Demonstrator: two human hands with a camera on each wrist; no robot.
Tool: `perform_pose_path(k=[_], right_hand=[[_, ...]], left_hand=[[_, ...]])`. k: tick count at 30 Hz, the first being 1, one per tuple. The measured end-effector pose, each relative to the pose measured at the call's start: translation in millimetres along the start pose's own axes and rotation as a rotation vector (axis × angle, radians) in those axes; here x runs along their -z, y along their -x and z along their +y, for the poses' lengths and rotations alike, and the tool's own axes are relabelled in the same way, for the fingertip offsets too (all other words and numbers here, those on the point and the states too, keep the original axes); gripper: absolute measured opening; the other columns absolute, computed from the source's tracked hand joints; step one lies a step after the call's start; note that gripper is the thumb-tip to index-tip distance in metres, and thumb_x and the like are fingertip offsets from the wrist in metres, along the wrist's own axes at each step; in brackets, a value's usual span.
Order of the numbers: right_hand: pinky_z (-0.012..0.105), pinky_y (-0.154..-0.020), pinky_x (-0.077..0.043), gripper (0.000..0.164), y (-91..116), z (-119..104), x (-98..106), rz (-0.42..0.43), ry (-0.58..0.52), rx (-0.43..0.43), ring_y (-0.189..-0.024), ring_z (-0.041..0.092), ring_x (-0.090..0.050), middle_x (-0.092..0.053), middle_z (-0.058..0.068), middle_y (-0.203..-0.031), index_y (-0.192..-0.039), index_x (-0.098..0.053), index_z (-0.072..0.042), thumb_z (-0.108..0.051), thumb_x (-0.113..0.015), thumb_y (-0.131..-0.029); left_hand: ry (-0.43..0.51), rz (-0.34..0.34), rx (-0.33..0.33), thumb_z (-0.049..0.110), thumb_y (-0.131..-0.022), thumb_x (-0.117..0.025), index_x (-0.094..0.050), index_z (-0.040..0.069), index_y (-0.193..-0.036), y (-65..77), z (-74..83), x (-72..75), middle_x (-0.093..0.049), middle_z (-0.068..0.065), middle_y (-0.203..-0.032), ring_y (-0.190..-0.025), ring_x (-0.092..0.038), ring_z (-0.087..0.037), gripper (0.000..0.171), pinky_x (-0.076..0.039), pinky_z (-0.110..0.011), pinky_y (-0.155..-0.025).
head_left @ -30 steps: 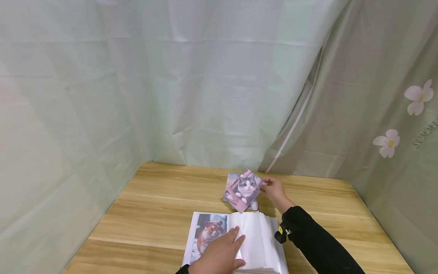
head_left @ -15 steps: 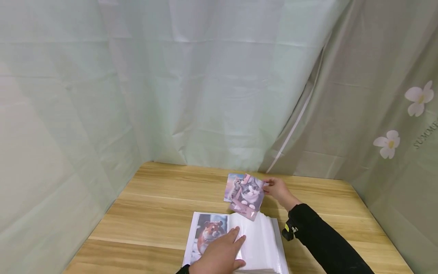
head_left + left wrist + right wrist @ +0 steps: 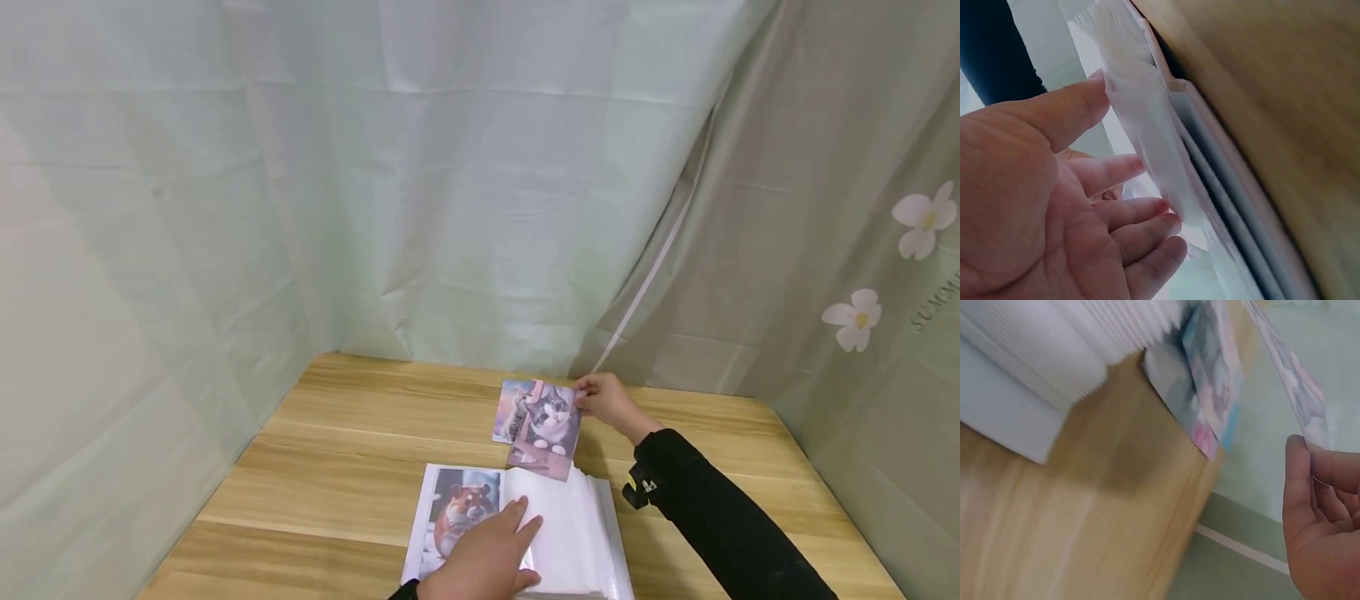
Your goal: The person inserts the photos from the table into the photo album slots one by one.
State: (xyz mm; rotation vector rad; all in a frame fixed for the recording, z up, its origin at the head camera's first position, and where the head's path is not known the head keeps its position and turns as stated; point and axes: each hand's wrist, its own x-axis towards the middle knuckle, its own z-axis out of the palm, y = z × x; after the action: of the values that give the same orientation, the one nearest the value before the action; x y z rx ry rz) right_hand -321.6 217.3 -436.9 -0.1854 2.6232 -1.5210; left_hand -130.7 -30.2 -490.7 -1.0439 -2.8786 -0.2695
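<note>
A photo album lies spread on the table, a hamster picture in its left page and a blank clear sleeve on the right. My left hand rests on the album near the fold, fingers straight; the left wrist view has these fingers along the page edges. Beyond the album my right hand pinches a grey-and-white cat photo by its upper right edge, between thumb and finger. In the right wrist view this photo is raised off the table, seen nearly edge-on.
Behind the held photo, loose pictures lie on the wooden table, one showing a kitten; the right wrist view has them overlapping. Pale curtains stand along the table's back and sides.
My right hand has drawn the cat photo to the right and turned it more upright, uncovering more of the kitten picture behind. The left hand has stayed on the album.
</note>
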Motion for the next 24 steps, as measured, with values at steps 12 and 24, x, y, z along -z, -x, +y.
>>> perform_pose_path(k=[12, 24], right_hand=[[0.043, -0.074, -0.06, 0.015, -4.7, -32.8, 0.5, -0.071, 0.161, 0.039, -0.077, 0.021, -0.064, -0.066, 0.017, -0.091, -0.105, -0.067, 0.011, 0.008, -0.065, -0.09], [0.039, -0.071, -0.061, 0.016, -13.8, -26.8, -6.0, -0.127, 0.136, 0.013, -0.074, 0.018, -0.064, -0.068, 0.018, -0.09, -0.102, -0.068, 0.012, 0.013, -0.068, -0.086]], left_hand=[[0.011, -0.006, -0.001, 0.05, -0.086, -0.073, -0.057, 0.014, -0.142, -0.6, 0.7, -0.8, -0.05, -0.014, -0.148, -0.133, -0.052, -0.024, 0.068, -0.05, -0.031, -0.1], [0.029, -0.034, 0.016, 0.05, -0.087, -0.073, -0.056, 0.016, -0.143, -1.8, 1.4, 0.6, -0.048, -0.012, -0.15, -0.134, -0.05, -0.023, 0.068, -0.05, -0.031, -0.1]])
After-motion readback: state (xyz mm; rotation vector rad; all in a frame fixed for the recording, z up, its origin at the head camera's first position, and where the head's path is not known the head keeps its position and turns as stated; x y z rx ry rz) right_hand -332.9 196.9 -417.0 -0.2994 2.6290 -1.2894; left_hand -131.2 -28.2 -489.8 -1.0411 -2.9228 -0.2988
